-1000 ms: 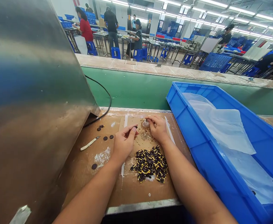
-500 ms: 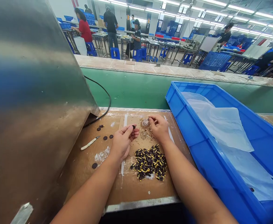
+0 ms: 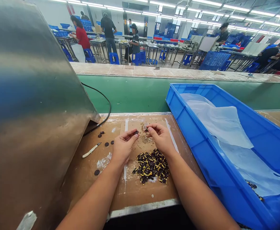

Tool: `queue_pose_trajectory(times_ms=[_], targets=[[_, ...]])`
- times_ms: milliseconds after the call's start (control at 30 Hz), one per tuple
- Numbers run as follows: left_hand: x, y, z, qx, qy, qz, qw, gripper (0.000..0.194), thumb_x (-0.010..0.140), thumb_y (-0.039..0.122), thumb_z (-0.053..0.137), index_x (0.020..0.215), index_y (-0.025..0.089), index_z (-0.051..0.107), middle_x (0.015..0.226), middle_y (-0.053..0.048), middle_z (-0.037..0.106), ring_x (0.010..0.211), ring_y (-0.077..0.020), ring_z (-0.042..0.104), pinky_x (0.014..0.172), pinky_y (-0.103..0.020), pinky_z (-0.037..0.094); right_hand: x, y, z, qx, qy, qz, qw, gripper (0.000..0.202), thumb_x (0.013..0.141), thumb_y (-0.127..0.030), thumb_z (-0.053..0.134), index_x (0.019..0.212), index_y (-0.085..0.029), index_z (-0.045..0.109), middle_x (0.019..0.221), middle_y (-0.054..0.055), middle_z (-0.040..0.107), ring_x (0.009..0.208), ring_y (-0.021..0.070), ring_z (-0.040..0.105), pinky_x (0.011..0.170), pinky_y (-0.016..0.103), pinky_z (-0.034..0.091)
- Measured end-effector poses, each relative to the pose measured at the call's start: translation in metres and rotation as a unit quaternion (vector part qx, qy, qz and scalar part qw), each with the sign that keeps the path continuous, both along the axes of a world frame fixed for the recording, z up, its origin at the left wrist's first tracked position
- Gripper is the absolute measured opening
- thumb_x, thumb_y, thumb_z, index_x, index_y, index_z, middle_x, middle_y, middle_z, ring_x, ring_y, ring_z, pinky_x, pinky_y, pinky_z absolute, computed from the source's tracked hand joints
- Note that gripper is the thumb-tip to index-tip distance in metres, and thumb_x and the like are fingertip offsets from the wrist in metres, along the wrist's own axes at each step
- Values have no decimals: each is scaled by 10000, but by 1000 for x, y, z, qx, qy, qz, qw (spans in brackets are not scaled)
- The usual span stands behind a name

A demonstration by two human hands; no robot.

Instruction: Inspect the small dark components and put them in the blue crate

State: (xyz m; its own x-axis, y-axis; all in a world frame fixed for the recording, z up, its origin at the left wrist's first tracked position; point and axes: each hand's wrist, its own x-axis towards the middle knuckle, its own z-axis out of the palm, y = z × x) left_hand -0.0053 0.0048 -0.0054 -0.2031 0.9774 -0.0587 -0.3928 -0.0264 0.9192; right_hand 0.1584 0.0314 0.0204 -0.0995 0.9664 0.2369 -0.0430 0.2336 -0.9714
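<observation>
Between the thumb and fingers of my left hand [image 3: 125, 146] is a small black disc [image 3: 136, 132], held above the cardboard-covered bench. My right hand [image 3: 161, 138] faces it a short way to the right, its thumb and forefinger pinched together on something small and dark that I cannot make out. Just beyond the right fingertips sits a small clear round dish [image 3: 145, 126]. Nearer to me, below both hands, lies a pile of small black parts with yellow ends [image 3: 151, 166].
Left of my hands lie a white-handled knife [image 3: 91, 150] and several loose black discs [image 3: 97, 172]. A large metal housing [image 3: 34, 111] with a black cable [image 3: 109, 105] stands at left. A blue crate [image 3: 197, 143] holding white sheets [image 3: 216, 121] is at right. Several people work at tables beyond.
My right hand has drawn back a little from the clear dish, toward me and nearer the left hand. The left hand still holds the disc, now turned palm inward. The whole view has shifted slightly.
</observation>
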Motion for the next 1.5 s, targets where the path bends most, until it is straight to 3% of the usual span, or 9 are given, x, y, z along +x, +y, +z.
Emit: queue_pose_trajectory(times_ms=[267,467,600,667,767,900,1167,1300,1500], targets=[[0,-2,2,26,123,27,992,491,741,311,846,1173,118,711,1045,-130,749,982,-215,721,989,-395,563,-6,-3,-1,-48,66,72,994,279,862,-469,738,957,-209,707,916,29,705,876,163,735,726,276,653],[-2,-5,1,105,224,25,969,221,843,341,769,1001,190,792,1056,-94,757,985,-207,719,945,-352,573,-8,-6,1,-49,52,62,996,284,846,-486,747,926,-214,726,899,20,703,833,139,694,767,302,661],[-5,-4,1,135,252,39,958,160,833,330,786,937,210,806,1073,-85,757,991,-192,720,943,-313,568,-8,-6,2,-70,69,73,992,276,829,-471,765,920,-214,726,887,9,700,784,121,688,730,280,657],[-6,-4,4,123,207,29,970,167,800,325,822,916,205,808,1048,-87,763,968,-173,725,929,-272,565,-8,-6,1,-86,102,82,988,257,823,-446,775,914,-212,719,865,4,702,784,123,701,713,266,651],[-5,-4,10,68,8,-12,998,253,680,326,915,875,208,804,965,-66,773,888,-139,729,853,-208,571,-11,-8,1,-103,162,87,978,204,839,-397,766,931,-225,706,812,-13,693,779,132,725,666,240,632],[-5,-5,19,-9,-200,-39,979,361,520,284,991,796,168,788,878,-42,768,787,-104,712,773,-169,577,-15,-15,8,-44,147,80,985,148,865,-349,743,970,-245,743,869,-3,714,793,129,723,628,225,615],[-5,-8,22,-24,-252,-20,967,395,504,255,998,795,106,777,841,-64,758,768,-116,699,779,-193,590,-20,-27,12,40,37,56,997,190,870,-298,750,1052,-248,767,1016,45,794,929,179,753,831,351,632],[-5,-9,22,-17,-254,-17,967,373,528,244,990,794,102,772,833,-56,752,750,-104,687,776,-189,585,-21,-29,10,99,-23,27,994,163,869,-265,751,1028,-256,785,990,34,797,890,171,749,779,333,630],[-4,-10,22,-15,-250,-20,968,375,530,249,990,797,105,770,831,-56,753,757,-108,690,775,-196,584,-22,-29,11,103,-25,29,994,167,866,-247,747,1027,-238,791,998,45,800,895,173,753,790,329,626]])
